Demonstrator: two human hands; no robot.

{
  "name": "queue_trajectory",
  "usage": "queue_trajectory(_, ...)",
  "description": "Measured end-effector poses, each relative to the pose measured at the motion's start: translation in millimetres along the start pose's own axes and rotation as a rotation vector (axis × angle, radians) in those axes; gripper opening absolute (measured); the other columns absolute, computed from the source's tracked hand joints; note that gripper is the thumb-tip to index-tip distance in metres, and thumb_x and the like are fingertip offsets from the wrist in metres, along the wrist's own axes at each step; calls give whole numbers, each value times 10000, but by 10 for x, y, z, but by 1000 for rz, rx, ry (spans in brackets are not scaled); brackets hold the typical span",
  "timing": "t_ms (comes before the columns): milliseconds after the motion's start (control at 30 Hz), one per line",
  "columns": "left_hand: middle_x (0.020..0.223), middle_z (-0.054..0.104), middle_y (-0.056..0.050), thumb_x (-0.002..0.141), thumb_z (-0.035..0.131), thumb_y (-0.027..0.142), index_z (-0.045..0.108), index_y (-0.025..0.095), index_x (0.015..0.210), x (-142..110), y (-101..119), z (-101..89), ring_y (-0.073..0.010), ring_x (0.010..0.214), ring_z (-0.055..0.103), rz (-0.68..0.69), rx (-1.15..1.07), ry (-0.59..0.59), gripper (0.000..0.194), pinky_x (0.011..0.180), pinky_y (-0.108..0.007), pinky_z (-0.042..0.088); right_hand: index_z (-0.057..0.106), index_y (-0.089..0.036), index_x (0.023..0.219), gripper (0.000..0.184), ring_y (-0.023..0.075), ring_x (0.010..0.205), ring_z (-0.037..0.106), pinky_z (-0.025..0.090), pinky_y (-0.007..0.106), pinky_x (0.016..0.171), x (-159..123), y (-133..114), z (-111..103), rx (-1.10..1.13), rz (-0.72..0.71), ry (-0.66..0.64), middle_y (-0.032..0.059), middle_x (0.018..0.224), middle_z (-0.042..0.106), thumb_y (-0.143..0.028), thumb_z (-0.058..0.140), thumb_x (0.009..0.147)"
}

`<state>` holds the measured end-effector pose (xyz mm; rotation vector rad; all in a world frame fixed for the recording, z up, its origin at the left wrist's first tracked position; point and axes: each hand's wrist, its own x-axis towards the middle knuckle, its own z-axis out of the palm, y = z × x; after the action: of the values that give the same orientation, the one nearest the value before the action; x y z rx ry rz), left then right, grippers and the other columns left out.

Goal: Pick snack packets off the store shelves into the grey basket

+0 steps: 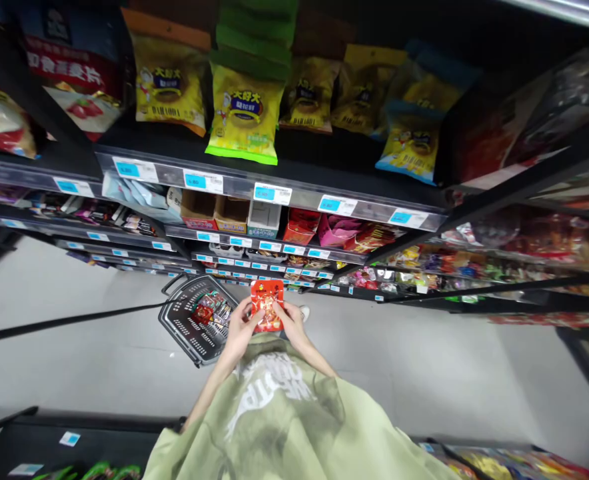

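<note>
Both my hands hold a small red snack packet in front of my chest. My left hand grips its left edge and my right hand grips its right edge. A dark wire shopping basket stands on the floor just left of my hands, with several small packets inside. My light green shirt fills the lower middle of the view.
Black store shelves with blue price tags rise ahead, stocked with yellow snack bags, cartons and red packets. More shelves run to the right. The grey floor lies left and right. Another shelf edge is behind me.
</note>
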<state>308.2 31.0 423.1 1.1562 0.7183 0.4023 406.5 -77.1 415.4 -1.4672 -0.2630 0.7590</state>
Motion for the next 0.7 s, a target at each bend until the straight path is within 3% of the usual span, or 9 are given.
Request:
queue_trajectory(300,1183,705,-140,722,784,401,592,153,1198,43,40,19,-289,1043,688,-59,-25,-5,570,857,-385,576,732,-209,790,362,192,650,601,481,308,659,29,41,-13,129,84,-20,15,736,703,-569,721,759)
queue_trajectory(700,1251,681,-141,750,771,387,563,172,1335,51,-40,-80,-287,1069,684,-30,-31,-18,657,887,-397,576,620,-196,629,460,139,553,484,357,256,533,52,31,23,-4,-5,-1,-15,616,605,-614,634,820)
